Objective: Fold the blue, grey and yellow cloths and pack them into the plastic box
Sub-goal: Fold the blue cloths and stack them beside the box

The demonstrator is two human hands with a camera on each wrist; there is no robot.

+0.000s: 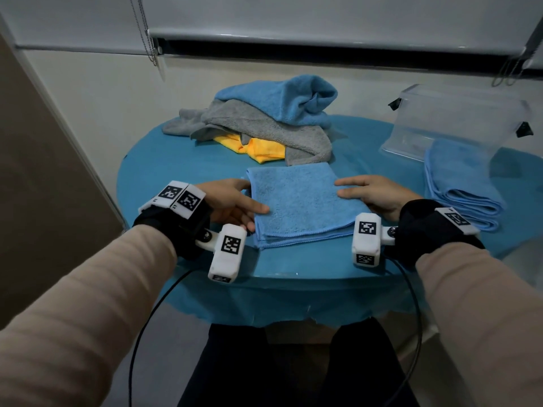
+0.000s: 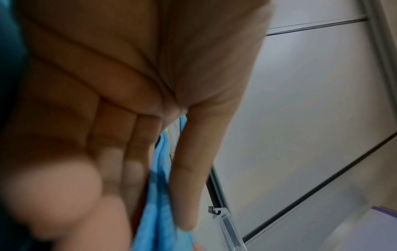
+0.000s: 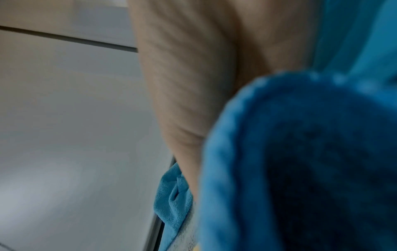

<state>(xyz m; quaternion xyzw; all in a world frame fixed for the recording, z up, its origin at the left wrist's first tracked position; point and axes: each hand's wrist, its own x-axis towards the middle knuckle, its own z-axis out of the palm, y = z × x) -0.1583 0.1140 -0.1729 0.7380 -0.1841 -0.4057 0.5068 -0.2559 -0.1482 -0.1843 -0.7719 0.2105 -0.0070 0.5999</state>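
Head view: folded blue cloth (image 1: 299, 201) flat between the hands, layered hems at its near edge; left hand (image 1: 232, 202) with straight fingers laid on its left edge, right hand (image 1: 373, 193) with straight fingers on its right edge, neither gripping. Beyond the hands, a heap (image 1: 258, 124) of blue, grey and yellow cloths, unfolded; right of the right hand, a folded stack (image 1: 461, 186) just before the box (image 1: 458, 118), seemingly empty. Left wrist view: fingers (image 2: 187, 169) extended, loose, blue cloth (image 2: 154, 203) along them, nothing pinched; box rim (image 2: 227, 225) beyond. Right wrist view: blurred blue fold (image 3: 300, 161) filling the near side, palm (image 3: 189, 84) behind it; finger posture not shown here. Likely risks: layers sliding apart and the fold opening on lifting, for want of a pinch on the hems; soft terry sagging if raised from one side only; a sleeve or wrist camera catching the heap or stack on the way to the box.
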